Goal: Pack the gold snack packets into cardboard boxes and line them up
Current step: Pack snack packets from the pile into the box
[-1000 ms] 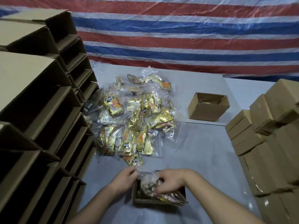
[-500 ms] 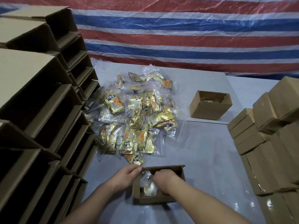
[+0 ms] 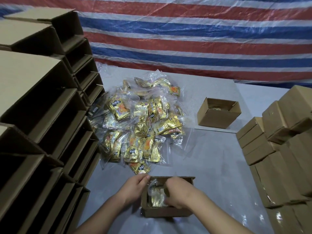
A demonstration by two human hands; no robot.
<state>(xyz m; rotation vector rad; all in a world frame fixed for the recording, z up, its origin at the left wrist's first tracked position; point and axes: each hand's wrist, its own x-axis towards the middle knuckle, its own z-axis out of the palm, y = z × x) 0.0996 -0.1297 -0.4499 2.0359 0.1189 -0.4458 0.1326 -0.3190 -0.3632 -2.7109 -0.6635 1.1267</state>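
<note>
At the table's near edge, the left hand (image 3: pixel 135 187) grips the open box (image 3: pixel 162 211) by its left wall — the right hand (image 3: pixel 177 191), fingers curled, presses a bagged gold packet (image 3: pixel 157 198) down inside it.

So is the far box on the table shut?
No, the far box stands with its top open, a gold packet showing inside.

A makeshift packing workshop: a striped red, white and blue tarpaulin (image 3: pixel 194 39) hangs as the back wall behind a grey bench (image 3: pixel 211 157). Left of the bench's heap of gold snack packets (image 3: pixel 140 125) stand stacked open cardboard boxes (image 3: pixel 50 115); right of it, closed cartons (image 3: pixel 278 149) pile up.
</note>
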